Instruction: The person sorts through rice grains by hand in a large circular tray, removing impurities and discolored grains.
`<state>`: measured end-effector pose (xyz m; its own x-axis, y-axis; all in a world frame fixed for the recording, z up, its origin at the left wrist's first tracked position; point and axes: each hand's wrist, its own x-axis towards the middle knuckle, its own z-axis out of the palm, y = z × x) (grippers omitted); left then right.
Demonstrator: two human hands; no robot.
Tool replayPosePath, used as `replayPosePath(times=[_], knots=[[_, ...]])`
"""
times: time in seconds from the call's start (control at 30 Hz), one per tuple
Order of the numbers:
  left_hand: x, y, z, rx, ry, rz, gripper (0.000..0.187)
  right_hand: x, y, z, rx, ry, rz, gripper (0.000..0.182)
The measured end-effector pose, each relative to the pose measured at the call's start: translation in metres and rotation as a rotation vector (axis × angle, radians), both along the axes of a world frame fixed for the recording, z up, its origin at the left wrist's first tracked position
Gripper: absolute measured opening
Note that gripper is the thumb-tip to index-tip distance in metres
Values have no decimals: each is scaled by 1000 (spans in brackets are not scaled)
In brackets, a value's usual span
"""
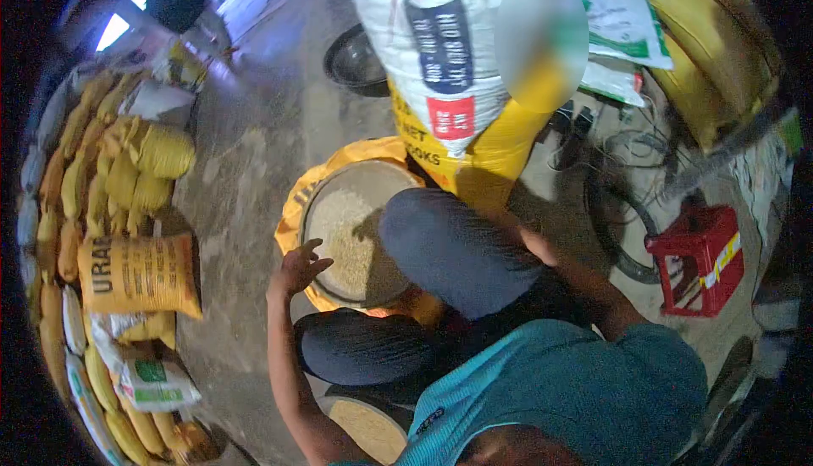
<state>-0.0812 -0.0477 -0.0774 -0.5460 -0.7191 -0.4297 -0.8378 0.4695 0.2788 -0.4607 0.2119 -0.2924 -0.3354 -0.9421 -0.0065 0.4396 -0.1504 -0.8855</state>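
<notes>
A round, shallow tray (pixel 318 212) of pale grain (pixel 349 220) rests on an orange printed sack (pixel 290 212) in front of my bent knees. My left hand (pixel 301 269) is at the near left of this tray, its fingers apart over the rim, holding nothing that I can see. Its shadow falls on the grain. Beyond my raised knee, my right hand (pixel 537 246) hangs low beside the leg; its fingers are mostly hidden. Whether it holds anything does not show.
A full white sack (pixel 500 51) stands ahead against a yellow sack (pixel 495 157), with a dark basin (pixel 356 61) behind. Stacked sacks (pixel 140 275) line the left. A red crate (pixel 701 263) and black tyre (pixel 622 237) lie right. Another grain container (pixel 368 428) is by my left arm.
</notes>
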Motion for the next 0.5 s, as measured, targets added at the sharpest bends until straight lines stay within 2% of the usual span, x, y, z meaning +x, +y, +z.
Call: replayPosePath(times=[0.07, 0.27, 0.33, 0.37, 0.4, 0.47, 0.5], knots=[[9, 6, 5, -14, -19, 13, 64, -9, 19, -5, 36, 91, 44, 39], [21, 28, 28, 149, 46, 91, 64, -16, -37, 1, 131, 388, 183, 43], [8, 48, 55, 225, 197, 28, 63, -16, -36, -5, 188, 486, 276, 45], [10, 50, 58, 300, 297, 18, 63, -44, -29, -11, 220, 532, 335, 46], [13, 50, 58, 369, 402, 12, 63, -48, 5, -20, 249, 579, 398, 47], [26, 50, 63, 392, 459, 96, 61, -61, -90, -17, 279, 674, 509, 49], [31, 42, 64, 383, 504, 112, 59, -57, -98, -20, 280, 723, 548, 51]])
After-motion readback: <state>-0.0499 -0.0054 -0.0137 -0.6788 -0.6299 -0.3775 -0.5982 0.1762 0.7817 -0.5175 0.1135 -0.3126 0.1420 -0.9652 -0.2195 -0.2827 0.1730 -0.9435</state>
